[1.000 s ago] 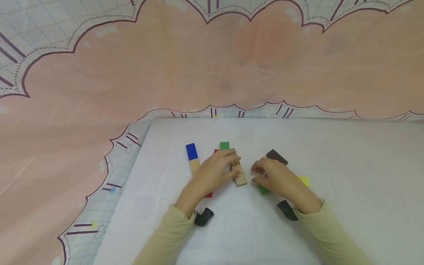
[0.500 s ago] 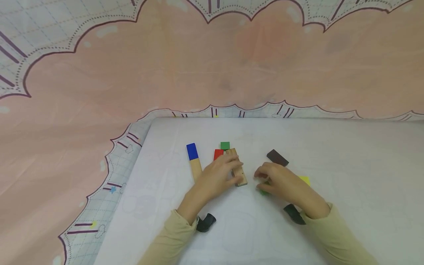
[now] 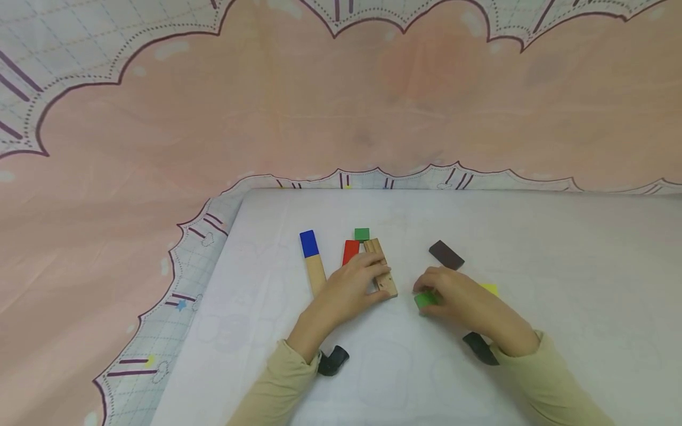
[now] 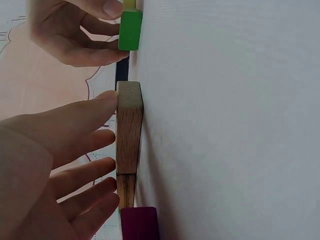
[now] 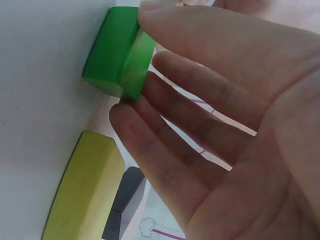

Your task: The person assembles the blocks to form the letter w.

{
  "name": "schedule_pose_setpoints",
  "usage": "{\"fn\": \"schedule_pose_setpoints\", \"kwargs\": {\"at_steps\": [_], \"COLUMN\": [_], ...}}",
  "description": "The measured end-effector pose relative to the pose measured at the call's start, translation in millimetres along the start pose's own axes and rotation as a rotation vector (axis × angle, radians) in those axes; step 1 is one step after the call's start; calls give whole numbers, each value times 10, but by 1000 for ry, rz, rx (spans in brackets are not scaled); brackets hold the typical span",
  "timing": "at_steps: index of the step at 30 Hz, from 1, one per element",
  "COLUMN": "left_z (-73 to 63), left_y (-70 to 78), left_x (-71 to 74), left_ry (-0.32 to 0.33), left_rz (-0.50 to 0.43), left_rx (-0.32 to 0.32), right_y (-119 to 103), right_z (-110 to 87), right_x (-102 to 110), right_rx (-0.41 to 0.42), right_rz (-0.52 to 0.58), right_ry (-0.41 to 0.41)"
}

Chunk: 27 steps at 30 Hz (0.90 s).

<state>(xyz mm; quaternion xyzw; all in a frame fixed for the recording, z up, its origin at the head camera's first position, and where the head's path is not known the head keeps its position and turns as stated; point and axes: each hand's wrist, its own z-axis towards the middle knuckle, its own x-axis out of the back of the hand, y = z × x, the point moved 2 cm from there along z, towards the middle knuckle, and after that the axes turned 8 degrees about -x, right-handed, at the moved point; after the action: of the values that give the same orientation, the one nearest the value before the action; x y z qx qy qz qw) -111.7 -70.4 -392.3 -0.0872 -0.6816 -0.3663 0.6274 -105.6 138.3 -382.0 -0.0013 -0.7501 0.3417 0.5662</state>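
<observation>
My left hand rests its fairly straight fingers and thumb along a pair of plain wooden blocks laid end to end, touching their upper side in the left wrist view. Farther right, my right hand has its thumb and fingers at opposite sides of a small green block, pinching it on the table. A yellow block lies beside that hand, partly hidden in the head view. Just beyond the right hand is a dark brown block.
Left of the left hand, a blue block adjoins a tan block. A red block and another green block lie beyond the left hand. All stand on a white table with a patterned cloth behind it.
My right hand has drawn slightly back toward me and closed in around the green block. My left hand has shifted a little toward me, uncovering more of the red block.
</observation>
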Motion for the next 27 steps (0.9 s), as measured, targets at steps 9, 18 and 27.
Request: {"fn": "schedule_pose_setpoints", "kwargs": {"at_steps": [9, 18, 27], "left_z": [-17, -22, -31], "left_y": [-7, -16, -16], "left_x": [-14, -20, -18], "left_ry": [-3, 10, 12], "left_rz": [-23, -32, -32], "left_rx": [-1, -7, -9], "right_y": [24, 11, -41], "right_z": [-9, 1, 38], "right_x": [-20, -52, -108], "right_rx": [-14, -7, 18], "right_rz": [28, 56, 86], "right_ry": [3, 27, 42]}}
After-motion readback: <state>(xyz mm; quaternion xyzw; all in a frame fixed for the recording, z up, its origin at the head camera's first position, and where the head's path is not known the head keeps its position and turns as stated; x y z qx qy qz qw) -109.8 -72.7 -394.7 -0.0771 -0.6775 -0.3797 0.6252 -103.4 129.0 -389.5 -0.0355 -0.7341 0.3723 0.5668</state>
